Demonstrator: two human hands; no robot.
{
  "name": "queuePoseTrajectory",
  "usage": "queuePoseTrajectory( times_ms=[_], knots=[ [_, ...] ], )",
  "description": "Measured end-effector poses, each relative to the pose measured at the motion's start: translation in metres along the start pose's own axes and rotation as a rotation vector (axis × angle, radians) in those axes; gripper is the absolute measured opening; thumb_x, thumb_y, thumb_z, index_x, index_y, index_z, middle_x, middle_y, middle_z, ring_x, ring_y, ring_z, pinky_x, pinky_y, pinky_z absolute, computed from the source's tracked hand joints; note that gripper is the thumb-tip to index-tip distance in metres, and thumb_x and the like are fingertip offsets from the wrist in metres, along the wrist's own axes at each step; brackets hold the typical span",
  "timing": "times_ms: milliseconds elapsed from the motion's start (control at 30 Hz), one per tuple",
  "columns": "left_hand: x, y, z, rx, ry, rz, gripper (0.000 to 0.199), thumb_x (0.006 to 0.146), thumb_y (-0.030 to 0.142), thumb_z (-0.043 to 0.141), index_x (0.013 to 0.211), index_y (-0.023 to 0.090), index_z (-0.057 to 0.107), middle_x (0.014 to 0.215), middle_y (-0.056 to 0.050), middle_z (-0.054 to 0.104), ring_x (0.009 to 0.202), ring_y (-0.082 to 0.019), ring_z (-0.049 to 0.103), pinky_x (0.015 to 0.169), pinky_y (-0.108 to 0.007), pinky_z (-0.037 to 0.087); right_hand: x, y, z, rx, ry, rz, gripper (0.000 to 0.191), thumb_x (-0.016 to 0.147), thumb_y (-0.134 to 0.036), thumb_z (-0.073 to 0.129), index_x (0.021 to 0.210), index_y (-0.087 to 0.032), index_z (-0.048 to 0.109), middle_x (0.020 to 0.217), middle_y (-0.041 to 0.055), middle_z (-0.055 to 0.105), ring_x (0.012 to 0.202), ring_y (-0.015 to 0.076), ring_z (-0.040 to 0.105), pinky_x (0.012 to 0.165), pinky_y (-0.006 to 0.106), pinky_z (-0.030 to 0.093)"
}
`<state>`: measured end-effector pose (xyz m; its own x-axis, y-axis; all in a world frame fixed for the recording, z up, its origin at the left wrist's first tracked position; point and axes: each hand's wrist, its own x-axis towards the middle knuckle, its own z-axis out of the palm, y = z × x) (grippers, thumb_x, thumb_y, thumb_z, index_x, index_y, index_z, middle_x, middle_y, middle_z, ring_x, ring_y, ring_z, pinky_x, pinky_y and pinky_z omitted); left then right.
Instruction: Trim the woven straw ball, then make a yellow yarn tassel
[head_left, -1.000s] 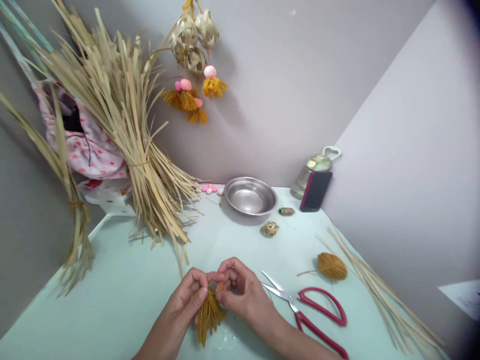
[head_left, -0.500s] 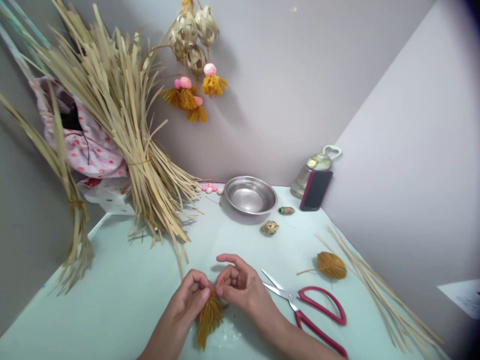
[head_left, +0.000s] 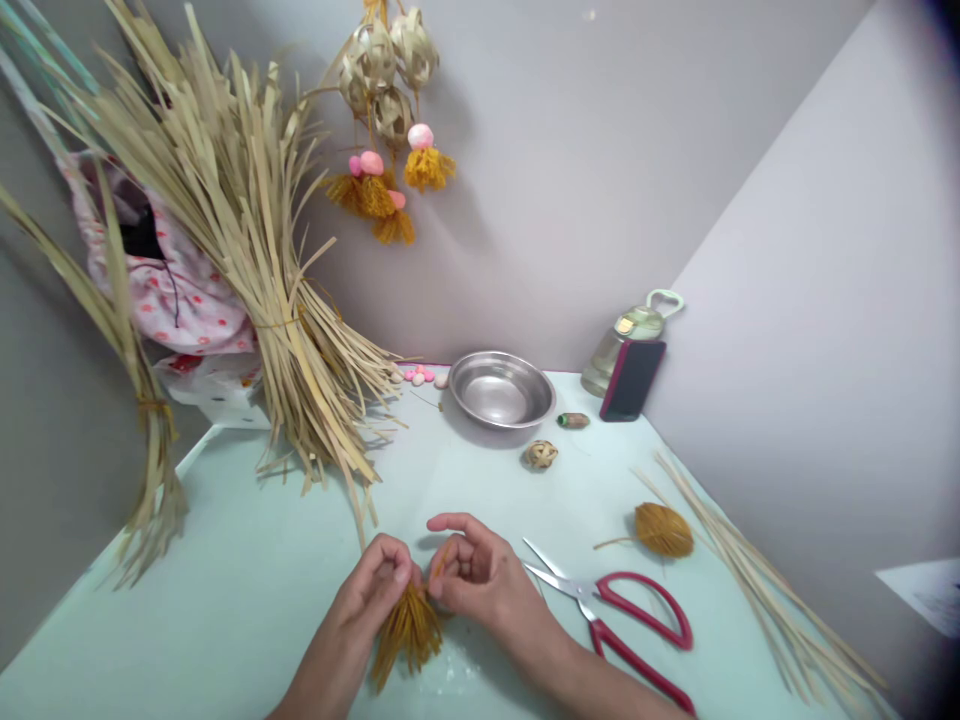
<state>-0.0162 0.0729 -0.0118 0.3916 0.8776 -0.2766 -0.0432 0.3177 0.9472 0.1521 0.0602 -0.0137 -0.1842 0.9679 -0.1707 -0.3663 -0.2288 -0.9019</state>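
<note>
A mustard-yellow yarn tassel [head_left: 409, 635] hangs below my fingers at the front of the table, its cut strands fanned out toward me. My left hand [head_left: 376, 590] is closed on the tassel's top, thumb against fingers. On the other side, my right hand [head_left: 480, 572] pinches a short strand of the same yarn at the tassel's head, its index finger raised. The exact tie point is hidden by my fingertips. Just right of my right hand lie red-handled scissors [head_left: 583, 592] with their blades apart.
Behind my hands stand a metal bowl [head_left: 501, 392], a woven ball [head_left: 541, 455] and a thread spool [head_left: 573, 421]. A yarn ball [head_left: 664, 530] and loose strips [head_left: 757, 570] lie right. A phone [head_left: 633, 381] leans on a bottle [head_left: 600, 365]. A large straw bundle [head_left: 277, 300] rises left.
The tassel has shifted slightly left, and its strands are spread wider. Both hands have moved a little left with it, still gripping.
</note>
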Motion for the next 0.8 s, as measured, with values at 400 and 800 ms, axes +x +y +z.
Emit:
queuePoseTrajectory(
  times_ms=[400,800],
  knots=[
    [0.0,-0.0081,-0.0023,-0.035,0.055,-0.018,0.038,0.094,0.058,0.043,0.085,0.022,0.052,0.078,0.001,0.056,0.073,-0.017,0.051,0.069,-0.027,0.039,-0.0008,-0.0047,0.0026,-0.026,0.0,0.005,0.045,0.069,-0.023,0.081,0.109,-0.017,0.06,0.072,-0.0025,0.063,0.062,0.0103,0.052,0.063,0.026,0.038],
    [0.0038,-0.006,-0.0034,0.02,0.013,-0.022,0.039,0.091,0.057,0.051,0.078,0.021,0.051,0.073,0.002,0.052,0.07,-0.016,0.049,0.067,-0.026,0.04,0.0008,-0.0052,0.0015,-0.01,0.003,0.013,0.044,0.068,-0.022,0.081,0.107,-0.016,0.06,0.071,-0.0025,0.063,0.059,0.009,0.048,0.06,0.025,0.036]
  ],
)
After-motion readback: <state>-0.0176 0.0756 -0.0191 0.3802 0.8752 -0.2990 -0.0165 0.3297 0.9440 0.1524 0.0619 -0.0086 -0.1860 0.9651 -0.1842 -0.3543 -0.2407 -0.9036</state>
